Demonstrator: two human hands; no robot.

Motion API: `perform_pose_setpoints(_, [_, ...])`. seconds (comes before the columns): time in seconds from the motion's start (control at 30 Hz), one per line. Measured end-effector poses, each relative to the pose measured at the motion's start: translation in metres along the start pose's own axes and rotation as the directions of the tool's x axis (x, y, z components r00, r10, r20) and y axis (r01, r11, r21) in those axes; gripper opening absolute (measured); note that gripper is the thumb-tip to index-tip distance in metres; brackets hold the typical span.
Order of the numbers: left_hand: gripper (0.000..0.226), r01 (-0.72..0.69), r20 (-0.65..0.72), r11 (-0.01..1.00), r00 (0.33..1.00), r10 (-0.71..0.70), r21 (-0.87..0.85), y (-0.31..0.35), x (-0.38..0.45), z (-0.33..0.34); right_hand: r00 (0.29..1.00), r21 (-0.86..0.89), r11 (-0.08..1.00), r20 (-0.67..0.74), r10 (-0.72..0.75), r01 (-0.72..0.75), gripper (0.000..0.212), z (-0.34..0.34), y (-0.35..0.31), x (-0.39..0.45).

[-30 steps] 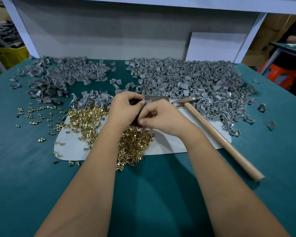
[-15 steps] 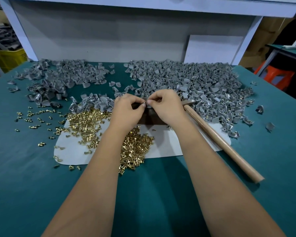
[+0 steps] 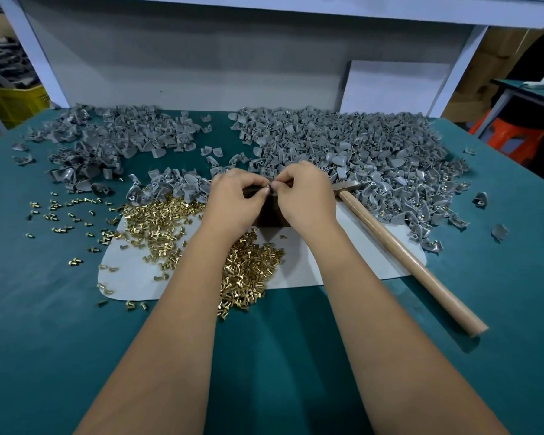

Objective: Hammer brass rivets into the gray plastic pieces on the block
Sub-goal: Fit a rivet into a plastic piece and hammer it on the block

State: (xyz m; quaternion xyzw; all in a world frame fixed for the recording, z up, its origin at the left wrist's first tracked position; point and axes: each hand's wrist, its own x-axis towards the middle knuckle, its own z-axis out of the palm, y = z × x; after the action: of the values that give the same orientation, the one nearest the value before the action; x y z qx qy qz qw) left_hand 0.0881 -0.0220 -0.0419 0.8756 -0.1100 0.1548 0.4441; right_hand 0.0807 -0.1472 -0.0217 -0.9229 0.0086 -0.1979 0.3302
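My left hand (image 3: 233, 200) and my right hand (image 3: 305, 196) meet fingertip to fingertip over the dark block (image 3: 269, 215), pinching a small gray plastic piece (image 3: 272, 187) between them. The piece is mostly hidden by my fingers, and whether a rivet sits in it cannot be told. Brass rivets (image 3: 157, 224) lie heaped on the white mat (image 3: 299, 271) under my left forearm. A wooden-handled hammer (image 3: 402, 259) lies at the right of the block, its metal head beside my right hand.
A big heap of gray plastic pieces (image 3: 358, 152) fills the back right of the green table (image 3: 44, 324), a smaller heap (image 3: 107, 136) the back left. Loose rivets (image 3: 60, 211) scatter at left. A white panel stands behind; an orange stool (image 3: 512, 136) is at far right.
My right hand has moved up from the near side of the block to meet my left hand at the block's far end; both now pinch there together.
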Motion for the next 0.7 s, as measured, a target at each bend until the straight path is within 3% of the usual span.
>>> perform_pose_setpoints(0.2, [0.013, 0.015, -0.033, 0.995, 0.999, -0.012, 0.094, 0.000, 0.000, 0.006, 0.996, 0.024, 0.999, 0.078, -0.035, 0.033, 0.012, -0.007, 0.001, -0.001])
perform_pose_setpoints(0.4, [0.015, 0.023, -0.052, 0.995, 0.998, -0.018, 0.100, -0.002, 0.001, 0.008, 0.983, -0.102, 0.991, 0.157, 0.100, -0.085, 0.031, -0.012, -0.010, 0.005])
perform_pose_setpoints(0.57, [0.014, 0.022, -0.057, 0.993, 0.998, -0.015, 0.116, -0.001, 0.000, 0.010, 0.996, 0.087, 0.996, 0.092, 0.019, -0.027, 0.010, -0.008, -0.001, -0.006])
perform_pose_setpoints(0.7, [0.013, 0.019, -0.056, 0.993, 0.998, -0.013, 0.115, -0.002, 0.000, 0.008, 0.995, 0.250, 0.965, 0.086, 0.060, -0.079, 0.032, -0.009, 0.007, -0.008])
